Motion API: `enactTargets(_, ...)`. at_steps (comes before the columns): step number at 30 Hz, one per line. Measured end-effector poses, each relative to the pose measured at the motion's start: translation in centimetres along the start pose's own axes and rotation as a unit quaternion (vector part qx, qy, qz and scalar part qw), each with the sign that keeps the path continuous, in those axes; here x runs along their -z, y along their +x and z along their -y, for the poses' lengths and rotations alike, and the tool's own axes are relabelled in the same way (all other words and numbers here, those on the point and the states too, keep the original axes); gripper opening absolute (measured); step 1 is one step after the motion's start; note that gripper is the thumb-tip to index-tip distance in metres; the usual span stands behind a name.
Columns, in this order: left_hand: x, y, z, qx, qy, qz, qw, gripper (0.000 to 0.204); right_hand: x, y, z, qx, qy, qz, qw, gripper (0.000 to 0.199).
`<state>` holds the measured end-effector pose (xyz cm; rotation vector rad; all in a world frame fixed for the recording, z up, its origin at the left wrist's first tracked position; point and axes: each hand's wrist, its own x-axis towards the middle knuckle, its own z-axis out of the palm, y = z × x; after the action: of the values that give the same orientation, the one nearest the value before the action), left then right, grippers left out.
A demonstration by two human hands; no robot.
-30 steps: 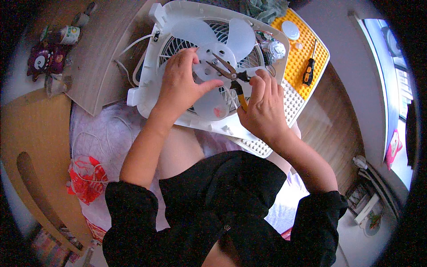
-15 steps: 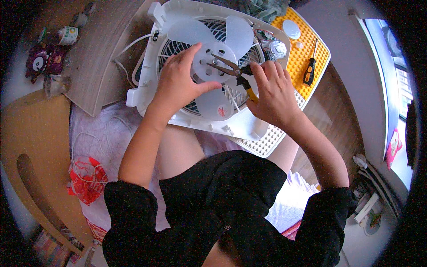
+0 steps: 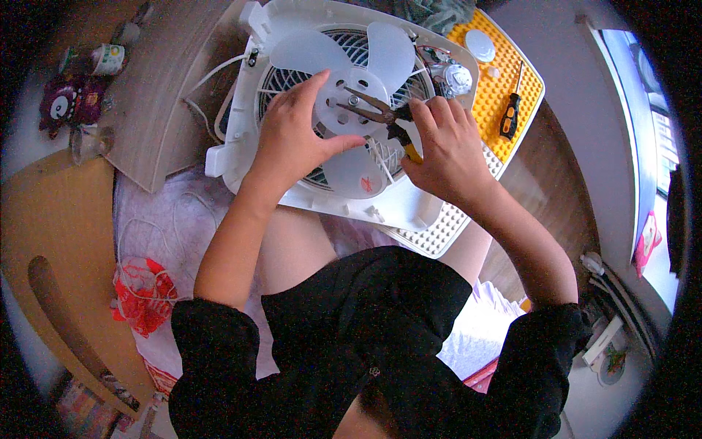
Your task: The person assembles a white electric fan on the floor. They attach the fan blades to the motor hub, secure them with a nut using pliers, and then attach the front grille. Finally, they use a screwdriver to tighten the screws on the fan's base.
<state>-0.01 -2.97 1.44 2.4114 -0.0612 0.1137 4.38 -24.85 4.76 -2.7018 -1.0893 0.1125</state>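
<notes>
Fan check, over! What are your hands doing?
Left hand steadying fan blade. Right hand gripping pliers at the hub. Nothing blocking, over.

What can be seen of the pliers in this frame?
The pliers are slim needle-nose ones of grey metal with dark and yellow handle grips. They lie nearly flat over the white fan blade, tips at its hub. The right hand wraps the handles, hiding most of them; the left hand rests on the blade beside them.

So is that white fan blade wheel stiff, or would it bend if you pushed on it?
The fan blade wheel looks like thin, translucent plastic, so probably light and slightly flexible at the tips. The left hand presses on it while pliers in the right hand grip its hub, suggesting it spins freely if unheld.
</notes>
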Motion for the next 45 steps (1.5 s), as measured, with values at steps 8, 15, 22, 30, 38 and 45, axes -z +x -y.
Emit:
enactTargets(8, -0.4, -0.3, -0.4, -0.015, 0.009, -0.033, 0.999, 0.085, 0.3, 0.0, 0.1, -0.008, -0.010, 0.007, 1.000, 0.054)
enactTargets(15, -2.0, -1.2, -0.4, 0.017, 0.014, -0.075, 0.997, 0.084, -0.7, -1.0, 2.3, -0.070, -0.004, -0.037, 0.997, 0.044)
enactTargets(22, -2.6, -1.7, -1.0, 0.021, 0.027, -0.104, 0.994, 0.085, -0.7, -1.4, 5.5, -0.199, -0.022, 0.014, 0.980, 0.049)
enactTargets(30, -1.5, -2.1, -0.6, 0.035, -0.017, -0.040, 0.998, 0.078, -1.0, -1.6, 4.7, -0.164, -0.036, -0.025, 0.986, 0.036)
enactTargets(38, -2.0, -2.7, 0.0, 0.038, -0.053, -0.033, 0.997, 0.076, -2.4, -2.0, 7.9, -0.281, -0.011, -0.028, 0.959, 0.046)
enactTargets(45, -1.8, -2.2, 0.2, 0.032, -0.035, -0.022, 0.999, 0.077, -3.1, -1.5, 9.4, -0.313, -0.078, -0.070, 0.944, 0.041)
